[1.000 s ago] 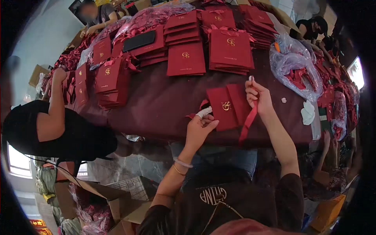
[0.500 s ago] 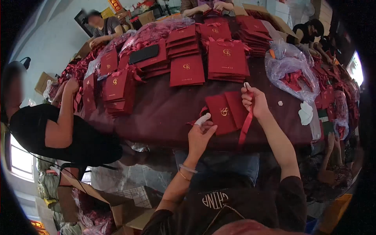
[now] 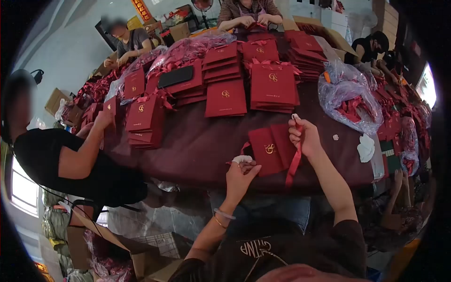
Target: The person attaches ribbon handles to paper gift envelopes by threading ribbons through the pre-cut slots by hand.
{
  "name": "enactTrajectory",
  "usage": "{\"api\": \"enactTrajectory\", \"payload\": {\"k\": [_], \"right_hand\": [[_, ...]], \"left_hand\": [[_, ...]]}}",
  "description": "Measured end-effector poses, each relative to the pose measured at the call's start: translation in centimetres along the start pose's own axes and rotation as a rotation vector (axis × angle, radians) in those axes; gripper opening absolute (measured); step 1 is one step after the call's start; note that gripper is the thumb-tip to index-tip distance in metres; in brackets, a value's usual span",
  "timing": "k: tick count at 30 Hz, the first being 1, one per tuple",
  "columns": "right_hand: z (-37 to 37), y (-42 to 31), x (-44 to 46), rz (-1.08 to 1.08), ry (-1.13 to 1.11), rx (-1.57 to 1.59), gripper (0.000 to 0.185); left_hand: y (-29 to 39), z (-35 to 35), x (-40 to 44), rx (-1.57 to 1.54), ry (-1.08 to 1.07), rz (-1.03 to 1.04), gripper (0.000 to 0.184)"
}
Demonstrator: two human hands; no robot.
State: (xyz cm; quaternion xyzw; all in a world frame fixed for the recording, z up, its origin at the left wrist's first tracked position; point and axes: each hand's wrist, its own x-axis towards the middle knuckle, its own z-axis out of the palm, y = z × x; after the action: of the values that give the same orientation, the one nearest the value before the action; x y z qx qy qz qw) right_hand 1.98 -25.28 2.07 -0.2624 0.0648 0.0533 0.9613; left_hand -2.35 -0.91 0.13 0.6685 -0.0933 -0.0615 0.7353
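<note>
A red paper bag [image 3: 268, 149] with a gold logo lies near the front edge of the dark red tablecloth [image 3: 188, 136]. My left hand [image 3: 242, 174], with white tape on a finger, pinches the bag's left edge, where some ribbon shows. Right of the bag, my right hand [image 3: 305, 136] is raised with its fingers closed round a red ribbon [image 3: 294, 164] that hangs down beside the bag. A white tip shows on one of its fingers.
Stacks of red bags [image 3: 225, 98] stand behind, with a black phone [image 3: 175, 76] on one. Right lie an open plastic bag [image 3: 350, 98] of ribbons and a white crumpled piece [image 3: 366, 148]. A person in black [image 3: 75, 155] works at left; others sit around the table.
The view has tilted up, so the table appears lower and a person across it shows more. The person at left now holds a red bag. My hands keep their hold.
</note>
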Motion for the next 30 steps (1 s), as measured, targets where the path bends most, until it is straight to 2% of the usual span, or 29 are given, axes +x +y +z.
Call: {"api": "enactTrajectory", "payload": {"k": [2, 9, 10, 13, 18, 22, 26, 30], "right_hand": [[0.1, 0.2, -0.2, -0.003, 0.019, 0.039, 0.014], [-0.3, -0.2, -0.4, -0.027, 0.023, 0.054, 0.017], [-0.2, -0.1, -0.3, -0.026, 0.043, 0.036, 0.015], [-1.0, -0.1, 0.2, 0.039, -0.098, 0.213, 0.01], [-0.9, -0.7, -0.6, -0.115, -0.119, 0.236, 0.012], [-1.0, 0.0, -0.4, -0.108, 0.075, 0.204, 0.016], [-1.2, 0.3, -0.4, -0.135, -0.017, 0.208, 0.018], [-1.2, -0.1, -0.5, -0.216, 0.086, 0.072, 0.018]], "left_hand": [[-0.1, 0.1, -0.3, 0.002, 0.001, 0.001, 0.024], [0.4, 0.2, -0.6, 0.204, 0.02, -0.008, 0.021], [-0.2, 0.3, -0.5, 0.073, 0.024, -0.008, 0.021], [-0.4, 0.3, -0.5, 0.042, 0.02, 0.007, 0.02], [-0.5, 0.5, -0.8, 0.162, -0.006, 0.048, 0.02], [-1.0, 0.2, -0.4, 0.094, 0.005, 0.066, 0.019], [-0.5, 0.1, -0.2, 0.078, -0.021, -0.004, 0.019], [0.1, 0.2, -0.3, 0.12, 0.007, 0.025, 0.019]]}}
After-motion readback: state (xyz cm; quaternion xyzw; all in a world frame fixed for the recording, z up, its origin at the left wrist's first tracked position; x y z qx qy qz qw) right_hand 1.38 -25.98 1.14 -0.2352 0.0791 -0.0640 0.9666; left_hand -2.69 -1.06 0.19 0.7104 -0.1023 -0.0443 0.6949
